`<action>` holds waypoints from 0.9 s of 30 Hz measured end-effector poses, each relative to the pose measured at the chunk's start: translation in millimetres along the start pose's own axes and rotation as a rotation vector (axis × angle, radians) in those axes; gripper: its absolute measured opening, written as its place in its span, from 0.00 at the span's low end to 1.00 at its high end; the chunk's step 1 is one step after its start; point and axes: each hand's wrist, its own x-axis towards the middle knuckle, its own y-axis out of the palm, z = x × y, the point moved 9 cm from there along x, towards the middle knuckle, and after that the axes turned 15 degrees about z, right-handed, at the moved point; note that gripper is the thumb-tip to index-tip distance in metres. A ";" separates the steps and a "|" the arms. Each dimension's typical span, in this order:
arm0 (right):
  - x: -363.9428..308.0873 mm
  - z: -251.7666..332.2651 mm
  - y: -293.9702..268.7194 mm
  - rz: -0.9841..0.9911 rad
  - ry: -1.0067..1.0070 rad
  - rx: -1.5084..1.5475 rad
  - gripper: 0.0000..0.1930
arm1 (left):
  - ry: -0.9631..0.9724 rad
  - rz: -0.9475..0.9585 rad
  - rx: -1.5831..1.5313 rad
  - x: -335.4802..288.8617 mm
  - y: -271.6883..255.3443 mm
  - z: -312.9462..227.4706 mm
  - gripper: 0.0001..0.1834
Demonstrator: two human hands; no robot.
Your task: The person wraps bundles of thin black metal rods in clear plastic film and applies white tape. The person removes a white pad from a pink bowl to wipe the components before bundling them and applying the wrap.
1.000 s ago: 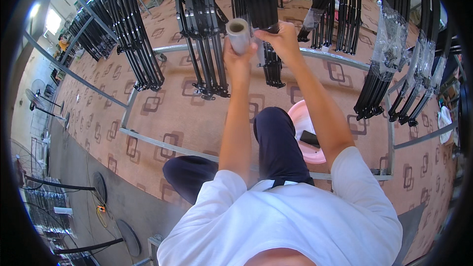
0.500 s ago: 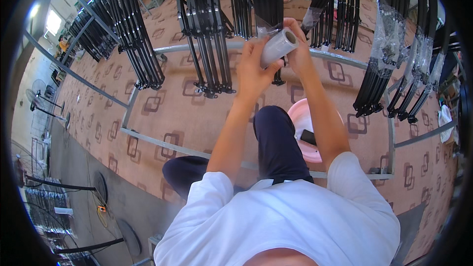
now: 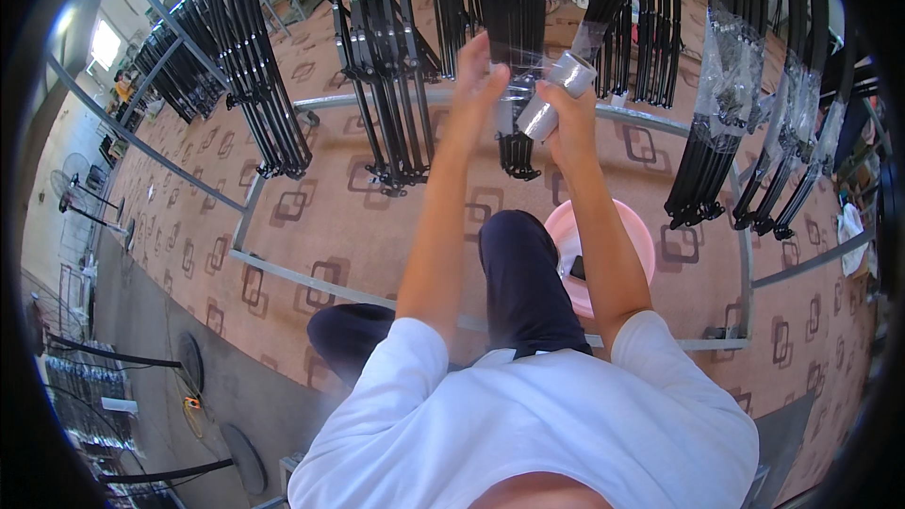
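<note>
My right hand [image 3: 571,111] is closed round a roll of clear stretch film [image 3: 558,94], held tilted with its hollow end up. Film [image 3: 517,90] runs from the roll across a hanging bundle of black metal tubes [image 3: 518,146], just left of the roll. On the bundle's left side is my left hand [image 3: 478,77], slightly blurred, with thumb and fingers apart. It is close to the film; whether it touches it I cannot tell. The lower ends of the tubes stick out below the film.
More bundles of black tubes [image 3: 382,123] hang to the left; film-wrapped ones [image 3: 731,85] hang at right. A grey metal frame [image 3: 311,285] surrounds my legs at floor level. A pink basin [image 3: 641,236] with a dark object stands by my knee. Fans [image 3: 71,184] stand far left.
My hands were together on the roll; now they are apart. The left has let go and moved left of the bundle, while the right has carried the roll slightly right and down.
</note>
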 end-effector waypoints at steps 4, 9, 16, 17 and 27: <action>7.0 7.4 13.8 0.088 -0.020 0.100 0.19 | -0.152 0.425 -0.399 17.4 36.6 8.1 0.12; -15.3 14.3 9.8 -0.076 -0.069 -0.108 0.22 | -0.123 0.490 -0.422 20.0 41.8 12.8 0.10; -18.2 5.5 16.0 -0.034 -0.063 -0.050 0.21 | -0.120 0.465 -0.375 16.2 41.4 4.7 0.13; -17.6 2.1 14.1 -0.038 -0.078 -0.067 0.21 | -0.105 0.466 -0.358 16.9 41.9 4.2 0.13; -3.8 24.8 -4.3 -0.061 0.083 -0.307 0.17 | -0.091 0.392 -0.334 18.5 17.8 15.2 0.08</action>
